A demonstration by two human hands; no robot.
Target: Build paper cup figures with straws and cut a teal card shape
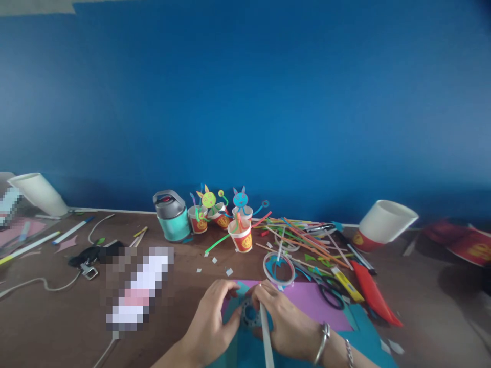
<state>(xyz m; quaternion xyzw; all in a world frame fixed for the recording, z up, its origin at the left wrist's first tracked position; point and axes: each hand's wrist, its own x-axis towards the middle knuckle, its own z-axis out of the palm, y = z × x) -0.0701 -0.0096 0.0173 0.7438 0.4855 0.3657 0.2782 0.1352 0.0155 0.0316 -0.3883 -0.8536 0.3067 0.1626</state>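
My right hand is closed around a long white pen-like stick, which slants toward me. Its fingertips are over a grey ring-shaped piece with small holes and a blue centre. My left hand has its thumb against the ring's left edge, with the fingers arched apart over the paper. Under both hands lie blue paper and a purple sheet. Just beyond, a roll of clear tape lies flat. Black-handled scissors rest on the purple sheet.
Paper cups with paper animal faces stand behind, beside a teal flask. Right of them lie many straws, a yellow cutter and a red pointed object. Stacked cups lean farther right; a blurred-out device is left.
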